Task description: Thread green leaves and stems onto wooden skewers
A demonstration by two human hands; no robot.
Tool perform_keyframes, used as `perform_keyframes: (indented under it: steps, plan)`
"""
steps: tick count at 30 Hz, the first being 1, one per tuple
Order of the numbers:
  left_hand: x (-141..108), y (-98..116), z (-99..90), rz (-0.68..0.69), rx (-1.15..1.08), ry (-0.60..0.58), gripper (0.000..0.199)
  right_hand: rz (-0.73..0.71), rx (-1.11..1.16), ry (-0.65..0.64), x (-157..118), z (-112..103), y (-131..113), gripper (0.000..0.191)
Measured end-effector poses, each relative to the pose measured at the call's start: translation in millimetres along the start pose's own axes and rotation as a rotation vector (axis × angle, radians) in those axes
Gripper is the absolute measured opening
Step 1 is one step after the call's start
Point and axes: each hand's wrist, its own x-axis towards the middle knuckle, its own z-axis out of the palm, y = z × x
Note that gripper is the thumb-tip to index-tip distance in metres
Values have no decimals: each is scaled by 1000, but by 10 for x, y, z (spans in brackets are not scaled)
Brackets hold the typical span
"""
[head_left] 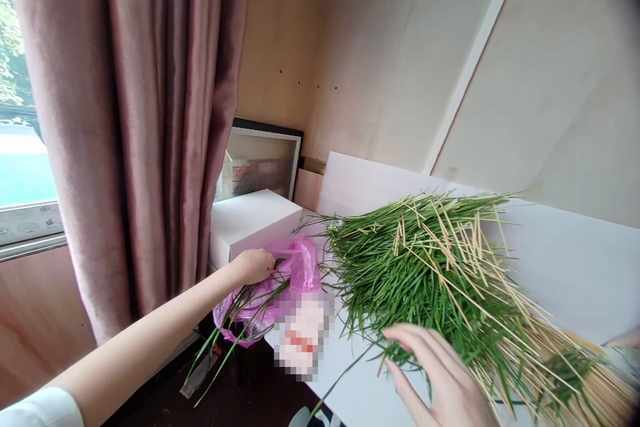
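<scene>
My left hand (254, 265) reaches over a pink plastic bag (304, 265) at the table's left edge. Its fingers curl inward beside some long green blades (250, 307) lying in and over the bag; what they hold, if anything, is hidden. A large heap of grass-like green stalks (390, 267) covers the middle of the table, mixed with pale, straw-coloured stems (460, 247). At the near side of this heap is my right hand (440, 373), thumb and fingers apart around the leaf ends. One loose green blade (345, 373) slants down to the left of it.
Behind the bag stands a white box (260, 217), with a dark-framed panel (265, 160) leaning at the wall. A pixelated, pale item with a red band (300, 340) lies at the edge of the white table (350, 393). A pink curtain (165, 113) hangs at the left.
</scene>
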Motion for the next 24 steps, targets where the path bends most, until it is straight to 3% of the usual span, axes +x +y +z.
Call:
perform_keyframes:
  steps: [3, 5, 8, 10, 13, 16, 20, 24]
  plan:
    - [-157, -121, 90, 3, -13, 34, 29, 162, 37, -165, 769, 478, -293, 32]
    - [-262, -172, 138, 32, -44, 69, 23, 296, -12, -253, 1133, 831, -411, 40]
    - [-396, -230, 177, 100, -114, 113, 19, 358, -75, -326, 1450, 1219, -439, 17]
    - [-453, -269, 183, 143, -162, 131, 21, 348, -83, -323, 1574, 1318, -388, 13]
    - [-472, -310, 175, 189, -215, 155, 23, 360, -102, -255, 1741, 1240, -271, 21]
    - [-399, -274, 187, 213, -227, 182, 24, 384, -134, -150, 1936, 1006, -162, 22]
    - [-167, -66, 316, 185, -185, 176, 22, 379, -195, -71, 2197, 706, -113, 21]
    - [127, 211, 524, 76, -119, 137, 29, 340, -253, -87, 2378, 593, -166, 22]
